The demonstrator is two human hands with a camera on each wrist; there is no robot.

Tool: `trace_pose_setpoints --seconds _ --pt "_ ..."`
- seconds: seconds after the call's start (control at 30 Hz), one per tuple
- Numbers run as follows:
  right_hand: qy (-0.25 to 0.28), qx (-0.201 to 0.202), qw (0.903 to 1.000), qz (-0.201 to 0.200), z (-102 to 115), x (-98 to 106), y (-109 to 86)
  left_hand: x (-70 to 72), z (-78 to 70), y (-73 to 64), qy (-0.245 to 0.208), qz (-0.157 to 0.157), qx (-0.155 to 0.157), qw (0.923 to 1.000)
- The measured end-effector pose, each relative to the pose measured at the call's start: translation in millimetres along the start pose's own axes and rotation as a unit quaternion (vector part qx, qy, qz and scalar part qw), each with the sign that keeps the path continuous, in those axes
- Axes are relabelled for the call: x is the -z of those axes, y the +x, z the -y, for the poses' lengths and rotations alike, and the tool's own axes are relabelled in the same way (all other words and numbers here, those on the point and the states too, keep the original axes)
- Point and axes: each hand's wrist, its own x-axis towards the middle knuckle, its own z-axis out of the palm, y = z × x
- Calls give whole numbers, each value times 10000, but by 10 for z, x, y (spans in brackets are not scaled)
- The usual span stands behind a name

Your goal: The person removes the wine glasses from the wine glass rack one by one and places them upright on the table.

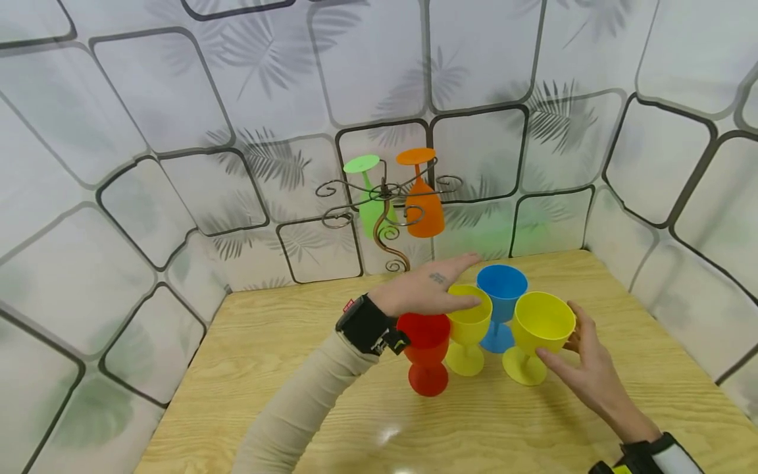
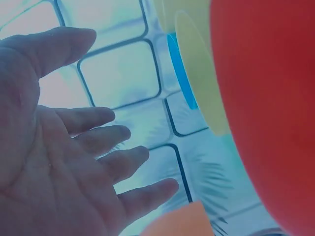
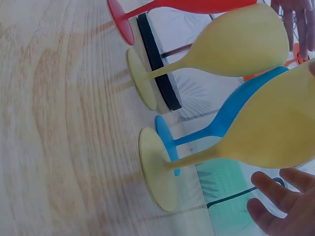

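Two yellow goblets stand among a blue goblet [image 1: 502, 289] and a red goblet [image 1: 428, 349] on the wooden table. My right hand [image 1: 595, 372] curves round the bowl of the right-hand yellow goblet [image 1: 540, 329], thumb on its near side and fingers on its right. In the right wrist view, that goblet's foot [image 3: 156, 172] rests on the tabletop. With fingers extended and nothing held, my left hand [image 1: 435, 288] hovers over the red goblet, its thumb overlapping the rim of the left-hand yellow goblet [image 1: 468, 329]. The left wrist view shows the left fingers [image 2: 123, 162] spread, apart from the red bowl.
At the back stands a curled metal glass rack [image 1: 387, 191]. A green goblet [image 1: 373, 207] and an orange goblet [image 1: 425, 207] hang upside down from it. Patterned cloth walls [image 1: 474, 66] rise behind and beside the table [image 1: 249, 368].
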Motion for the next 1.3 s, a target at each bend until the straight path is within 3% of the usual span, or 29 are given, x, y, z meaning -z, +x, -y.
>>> trace_pose_setpoints --seconds 0.37,0.67,0.77,1.03,1.17,1.3 --pt "-101 104 9998 -126 -8 -37 -7 23 175 -16 -184 -362 519 9978" --pt "-108 139 9997 -143 -16 -45 -21 42 306 22 -450 -889 531 9936" --pt "5 359 9989 -309 1 13 17 57 333 65 -394 -1105 538 9916" --pt "-76 1531 9860 -661 216 299 394 82 354 107 -548 -1434 680 9858" --pt "-240 1730 9831 -543 402 433 654 97 371 124 -648 -1446 756 9845" --pt "-347 1644 9857 -154 593 526 946 125 396 137 -827 -1573 864 9803"
